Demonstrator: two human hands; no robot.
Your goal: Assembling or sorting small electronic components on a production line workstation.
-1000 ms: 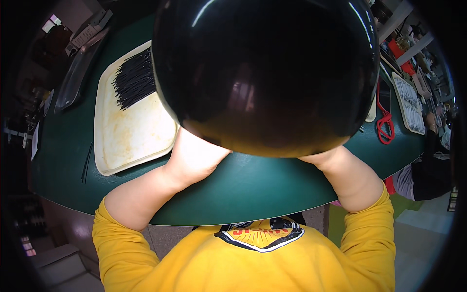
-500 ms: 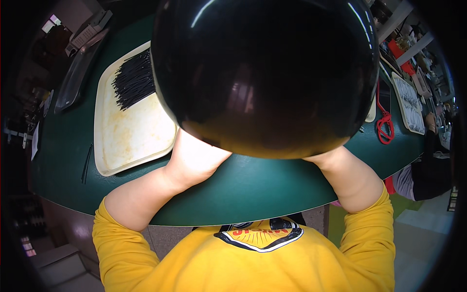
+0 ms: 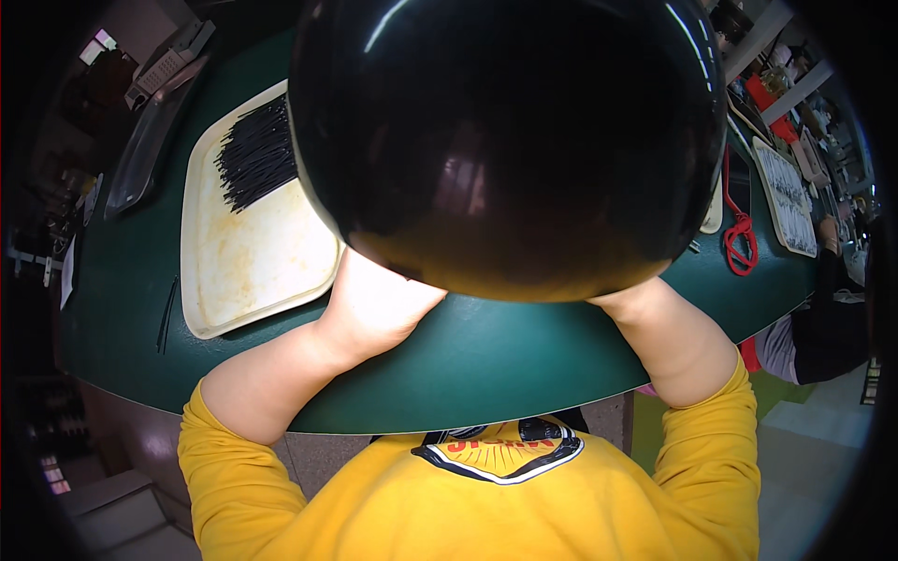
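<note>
A large glossy black dome [image 3: 505, 150] fills the upper middle of the view and covers most of both hands. From its lower left edge comes the back of my left hand [image 3: 385, 297], bare to the forearm. Its fingers are hidden under the dome. My right hand [image 3: 625, 297] goes under the lower right edge, so only the wrist side shows. Whatever either hand holds is out of sight. Left of the dome lies a cream tray [image 3: 257, 276], partly covered by it, with a bundle of thin black strips [image 3: 254, 157] inside. My left hand is beside the tray's right edge.
Green tabletop [image 3: 477, 365] lies under everything. A few loose black strips [image 3: 167, 316] rest left of the tray. A coiled red cord [image 3: 740, 245] and a white tray of small pieces [image 3: 788, 198] are at right. Another person's dark sleeve [image 3: 831, 327] shows at far right.
</note>
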